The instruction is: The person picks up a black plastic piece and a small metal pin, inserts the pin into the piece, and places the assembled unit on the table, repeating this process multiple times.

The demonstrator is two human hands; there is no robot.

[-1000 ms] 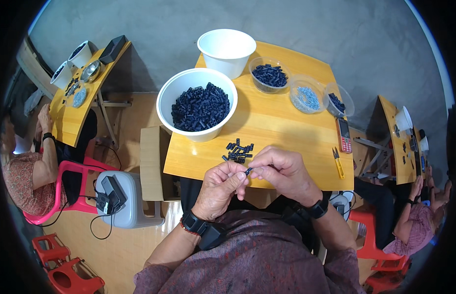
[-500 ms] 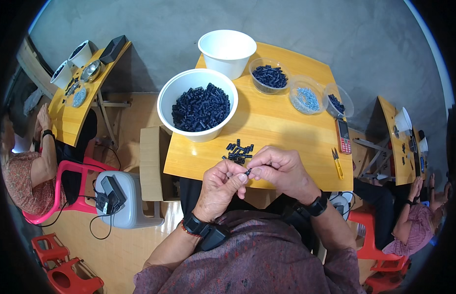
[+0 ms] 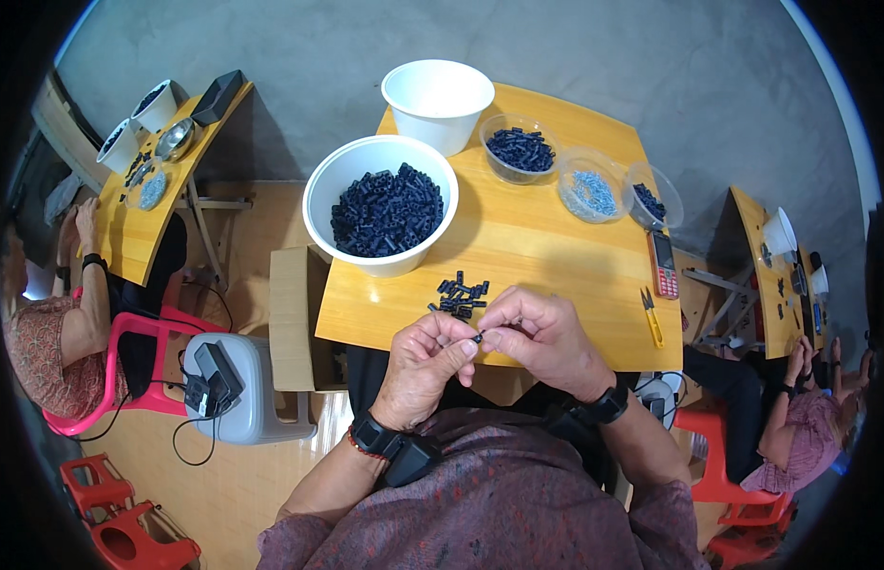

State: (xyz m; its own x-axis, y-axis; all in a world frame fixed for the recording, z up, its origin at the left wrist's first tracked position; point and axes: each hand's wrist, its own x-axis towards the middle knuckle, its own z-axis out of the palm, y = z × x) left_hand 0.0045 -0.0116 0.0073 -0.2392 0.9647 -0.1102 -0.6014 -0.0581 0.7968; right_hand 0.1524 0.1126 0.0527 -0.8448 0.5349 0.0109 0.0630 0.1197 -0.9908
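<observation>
Over the table's front edge, my left hand (image 3: pixel 432 361) pinches a small black plastic piece (image 3: pixel 478 337) between thumb and fingers. My right hand (image 3: pixel 541 337) meets it from the right, its thumb and forefinger closed at the same piece; anything else in them is too small to make out. Just beyond my fingers lies a loose pile of short black plastic pieces (image 3: pixel 459 294) on the yellow table (image 3: pixel 546 271). Behind that pile stands a white tub (image 3: pixel 313 204) heaped with similar dark pieces.
An upright white tub (image 3: pixel 438 90) stands at the back. Toward the right are a clear bowl of black pieces (image 3: pixel 520 150), a bowl of small light-blue parts (image 3: pixel 594 193), another bowl (image 3: pixel 674 199), a red phone (image 3: pixel 664 264) and yellow-handled snips (image 3: pixel 654 323). Co-workers sit at side tables.
My hands stay together around the small black piece with only slight finger movement. The view has shifted very slightly.
</observation>
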